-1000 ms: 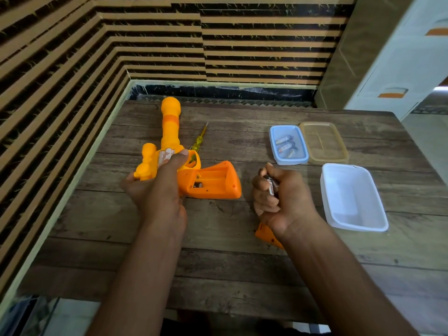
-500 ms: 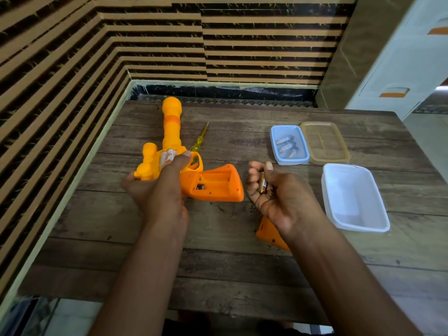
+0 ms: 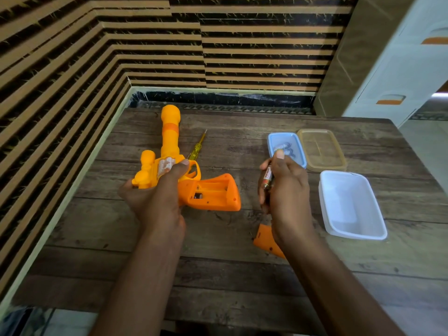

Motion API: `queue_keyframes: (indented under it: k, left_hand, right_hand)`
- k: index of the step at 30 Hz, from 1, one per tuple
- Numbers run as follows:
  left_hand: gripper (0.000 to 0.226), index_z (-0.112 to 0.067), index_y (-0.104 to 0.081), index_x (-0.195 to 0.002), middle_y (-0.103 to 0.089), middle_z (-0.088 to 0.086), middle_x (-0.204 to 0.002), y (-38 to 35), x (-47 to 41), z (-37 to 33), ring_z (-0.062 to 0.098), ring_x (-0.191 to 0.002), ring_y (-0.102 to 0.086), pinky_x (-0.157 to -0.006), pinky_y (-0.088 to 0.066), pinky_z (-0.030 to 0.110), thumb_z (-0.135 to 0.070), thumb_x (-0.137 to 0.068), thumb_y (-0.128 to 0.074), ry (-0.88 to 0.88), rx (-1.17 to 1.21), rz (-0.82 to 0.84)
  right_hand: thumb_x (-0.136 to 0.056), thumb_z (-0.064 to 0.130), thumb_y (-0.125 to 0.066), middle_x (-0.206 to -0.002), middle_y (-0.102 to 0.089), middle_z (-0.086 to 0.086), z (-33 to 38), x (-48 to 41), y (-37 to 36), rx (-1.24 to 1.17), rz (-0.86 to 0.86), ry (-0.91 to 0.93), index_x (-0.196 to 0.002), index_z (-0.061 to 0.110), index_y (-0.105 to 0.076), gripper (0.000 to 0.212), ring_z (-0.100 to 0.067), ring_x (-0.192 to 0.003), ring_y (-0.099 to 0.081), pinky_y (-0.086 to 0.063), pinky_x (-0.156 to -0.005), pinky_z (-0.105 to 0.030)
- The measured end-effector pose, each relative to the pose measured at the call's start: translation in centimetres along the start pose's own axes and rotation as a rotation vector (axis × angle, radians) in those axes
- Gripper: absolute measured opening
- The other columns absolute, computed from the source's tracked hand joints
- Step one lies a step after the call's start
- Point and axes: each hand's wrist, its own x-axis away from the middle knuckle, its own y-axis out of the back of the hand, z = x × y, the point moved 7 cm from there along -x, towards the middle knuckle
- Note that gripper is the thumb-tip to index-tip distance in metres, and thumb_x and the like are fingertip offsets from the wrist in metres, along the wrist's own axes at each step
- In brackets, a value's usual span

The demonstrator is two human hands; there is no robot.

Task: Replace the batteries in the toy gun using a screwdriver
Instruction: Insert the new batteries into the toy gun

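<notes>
The orange and yellow toy gun (image 3: 169, 141) lies on the wooden table (image 3: 218, 275), barrel pointing away. My left hand (image 3: 155, 197) grips its body near the trigger. The handle's battery compartment (image 3: 213, 190) is uncovered and looks empty. My right hand (image 3: 286, 190) holds batteries (image 3: 267, 177), red-labelled, upright in its fingers, right of the handle. The orange compartment cover (image 3: 265, 240) lies on the table, partly hidden under my right wrist. A yellow-handled screwdriver (image 3: 196, 147) rests just right of the barrel.
A small blue tray (image 3: 294, 139) holding several batteries sits beyond my right hand. Beside it lies a translucent tan lid (image 3: 322, 149). A white plastic tub (image 3: 351, 204) stands at the right. Striped walls close the left and far sides.
My right hand has risen and moved away from me toward the blue tray, turning the batteries upright. The left hand and gun have stayed put.
</notes>
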Motion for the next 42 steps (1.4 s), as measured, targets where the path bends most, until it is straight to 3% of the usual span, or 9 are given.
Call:
queue_keyframes:
  k: [3, 7, 12, 20, 25, 28, 32, 35, 42]
  left_hand:
    - [0.116, -0.017, -0.060, -0.136, -0.080, -0.003, -0.114, 0.1, 0.1, 0.0, 0.009, -0.092, -0.080, -0.068, -0.064, 0.036, -0.039, -0.029, -0.100, 0.005, -0.017, 0.003]
    - [0.115, -0.014, -0.059, -0.135, -0.079, 0.001, -0.113, 0.0, 0.3, -0.1, 0.016, -0.091, -0.081, -0.072, -0.067, 0.049, -0.035, -0.030, -0.100, -0.016, -0.023, -0.019]
    - [0.106, -0.014, -0.057, -0.132, -0.078, 0.004, -0.113, 0.2, 0.1, 0.1, 0.021, -0.090, -0.081, -0.076, -0.066, 0.056, -0.032, -0.037, -0.102, -0.039, -0.069, -0.057]
    - [0.113, -0.010, -0.059, -0.132, -0.078, 0.006, -0.112, 0.2, -0.3, 0.2, 0.021, -0.091, -0.081, -0.077, -0.066, 0.056, -0.039, -0.031, -0.100, -0.074, -0.084, -0.062]
    - [0.128, -0.010, -0.059, -0.135, -0.078, 0.006, -0.116, 0.1, -0.9, 0.7, 0.024, -0.094, -0.081, -0.078, -0.066, 0.057, -0.051, -0.023, -0.105, -0.061, -0.098, -0.020]
    - [0.122, -0.009, -0.060, -0.133, -0.078, 0.005, -0.114, 0.3, -0.7, 0.5, 0.022, -0.093, -0.081, -0.076, -0.066, 0.055, -0.047, -0.026, -0.105, -0.074, -0.103, -0.021]
    - [0.116, -0.008, -0.060, -0.134, -0.078, 0.003, -0.117, 0.3, -1.2, 0.9, 0.020, -0.096, -0.080, -0.077, -0.067, 0.052, -0.040, -0.032, -0.104, -0.086, -0.073, -0.029]
    - [0.125, -0.017, -0.061, -0.136, -0.077, -0.006, -0.119, 0.0, -1.5, 1.2, 0.012, -0.099, -0.079, -0.083, -0.066, 0.047, -0.051, -0.024, -0.105, -0.056, -0.078, 0.002]
    - [0.110, -0.017, -0.057, -0.136, -0.078, -0.001, -0.115, 0.3, -1.3, 1.0, 0.017, -0.093, -0.080, -0.074, -0.066, 0.050, -0.032, -0.037, -0.104, -0.068, -0.076, -0.053]
  right_hand:
    - [-0.105, 0.050, -0.038, -0.057, -0.050, 0.006, 1.1, 0.5, -0.3, 0.142, 0.001, 0.211, -0.080, 0.017, -0.058, 0.046, -0.013, -0.054, -0.048, -0.038, -0.058, -0.031]
    - [-0.104, 0.054, -0.040, -0.065, -0.051, 0.004, 1.8, 1.4, -1.4, 0.205, 0.112, 0.371, -0.089, 0.012, -0.054, 0.046, -0.015, -0.059, -0.052, -0.047, -0.057, -0.048]
    - [-0.100, 0.049, -0.056, -0.077, -0.068, 0.002, 2.4, 2.4, -2.9, 0.395, 0.230, 0.554, -0.096, 0.019, -0.050, 0.031, -0.013, -0.073, -0.069, -0.053, -0.070, -0.048]
    - [-0.099, 0.033, -0.065, -0.074, -0.070, 0.003, 2.5, 2.3, -3.0, 0.343, 0.296, 0.546, -0.093, 0.012, -0.061, 0.022, -0.015, -0.075, -0.070, -0.053, -0.071, -0.042]
    - [-0.093, 0.045, -0.067, -0.078, -0.071, 0.003, 1.9, 2.2, -3.3, 0.398, 0.335, 0.498, -0.093, 0.016, -0.061, 0.030, -0.014, -0.075, -0.069, -0.053, -0.070, -0.046]
    - [-0.091, 0.046, -0.072, -0.078, -0.070, 0.005, 1.4, 2.0, -3.3, 0.478, 0.374, 0.483, -0.090, 0.021, -0.060, 0.028, -0.012, -0.073, -0.068, -0.054, -0.066, -0.047]
    - [-0.086, 0.044, -0.077, -0.068, -0.057, 0.019, 1.8, 1.8, -3.0, 0.545, 0.396, 0.516, -0.083, 0.022, -0.061, 0.028, -0.007, -0.065, -0.056, -0.046, -0.059, -0.032]
    - [-0.084, 0.047, -0.076, -0.068, -0.058, 0.015, 1.9, 1.9, -3.1, 0.614, 0.417, 0.552, -0.084, 0.020, -0.066, 0.029, -0.009, -0.067, -0.058, -0.047, -0.060, -0.033]
    - [-0.092, 0.048, -0.067, -0.073, -0.071, 0.006, 2.2, 2.2, -3.0, 0.639, 0.437, 0.599, -0.088, 0.025, -0.079, 0.026, -0.010, -0.067, -0.063, -0.050, -0.065, -0.036]
